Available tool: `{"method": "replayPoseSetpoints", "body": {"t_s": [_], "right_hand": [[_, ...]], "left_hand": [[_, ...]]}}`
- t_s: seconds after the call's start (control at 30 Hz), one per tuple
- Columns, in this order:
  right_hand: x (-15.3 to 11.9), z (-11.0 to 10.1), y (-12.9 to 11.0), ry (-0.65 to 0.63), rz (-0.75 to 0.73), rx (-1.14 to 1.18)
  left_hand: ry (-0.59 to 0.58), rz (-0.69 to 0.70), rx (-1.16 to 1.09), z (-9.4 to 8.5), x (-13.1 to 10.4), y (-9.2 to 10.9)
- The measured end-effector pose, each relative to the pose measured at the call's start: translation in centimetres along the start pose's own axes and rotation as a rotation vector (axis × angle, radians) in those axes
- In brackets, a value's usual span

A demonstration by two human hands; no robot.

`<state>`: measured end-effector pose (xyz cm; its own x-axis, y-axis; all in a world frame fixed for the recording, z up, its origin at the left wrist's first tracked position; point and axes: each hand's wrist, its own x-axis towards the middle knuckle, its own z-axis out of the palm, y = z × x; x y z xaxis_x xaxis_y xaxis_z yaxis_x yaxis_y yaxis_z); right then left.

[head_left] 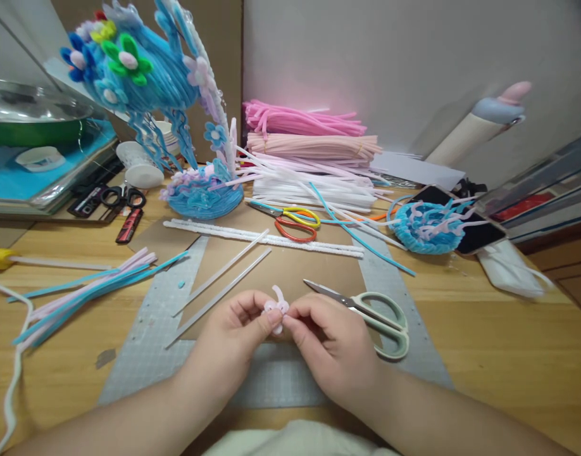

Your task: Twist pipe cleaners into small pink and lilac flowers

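Both hands pinch a small pink piece over the mat

The left hand (245,323) has thumb and fingers closed on the pale pink piece (277,308), with one curled end standing up above the fingertips. The right hand (335,342) pinches the right edge of the piece between thumb and index finger, its other fingers curled in. The piece is held above the near part of the cardboard (319,269), which lies on the gray mat (271,380).

Two clear rods (218,298) lie slanted near the left hand. The green scissors (354,303) lie just beside the right hand, blades pointing left.

Beyond the hands, white stems (262,238) cross the cardboard, with the red-yellow scissors (295,218) behind them. A blue stem (352,233) slants across their right side. Left of the mat is a loose bunch of blue and pink strips (91,294).

Farther back, a blue flowered figure (148,69) hangs over a round blue base (205,199). Pink (304,120), peach (314,145) and white bundles (314,193) lie by the wall. To the right, a blue nest (428,228) with pale strands is beside the phone (485,225) on the wooden table (509,354).
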<state>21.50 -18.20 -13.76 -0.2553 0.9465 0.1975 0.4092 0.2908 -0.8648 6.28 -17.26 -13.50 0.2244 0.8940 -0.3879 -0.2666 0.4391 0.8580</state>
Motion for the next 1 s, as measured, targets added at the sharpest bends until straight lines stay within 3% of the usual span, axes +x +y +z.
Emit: {"method": "replayPoseSetpoints", "body": {"t_s": [0.17,0.23,0.3,0.57,0.7,0.87,1.0], "right_hand": [[0.4,0.4,-0.3,-0.122,0.583,0.734],[0.6,0.3,-0.1,-0.199,0.744,1.047],[0.8,0.2,0.3,-0.24,0.814,1.201],[1.1,-0.3,1.1,-0.14,0.536,0.9],[1.0,-0.7,1.1,-0.116,0.451,0.853],[1.0,-0.8,0.9,-0.155,0.185,0.508],[0.9,-0.8,0.9,-0.12,0.115,0.404]], "left_hand": [[0.0,0.053,-0.002,0.4,-0.1,-0.2],[-0.014,0.03,0.001,0.4,0.0,-0.2],[-0.018,0.006,0.022,0.2,0.2,-0.2],[-0.093,-0.072,0.109,-0.5,0.2,1.1],[-0.126,-0.134,-0.016,-0.4,0.0,1.2],[-0.187,-0.26,-0.245,-0.6,0.1,1.5],[-0.21,-0.31,-0.338,-0.9,0.0,1.7]]}}
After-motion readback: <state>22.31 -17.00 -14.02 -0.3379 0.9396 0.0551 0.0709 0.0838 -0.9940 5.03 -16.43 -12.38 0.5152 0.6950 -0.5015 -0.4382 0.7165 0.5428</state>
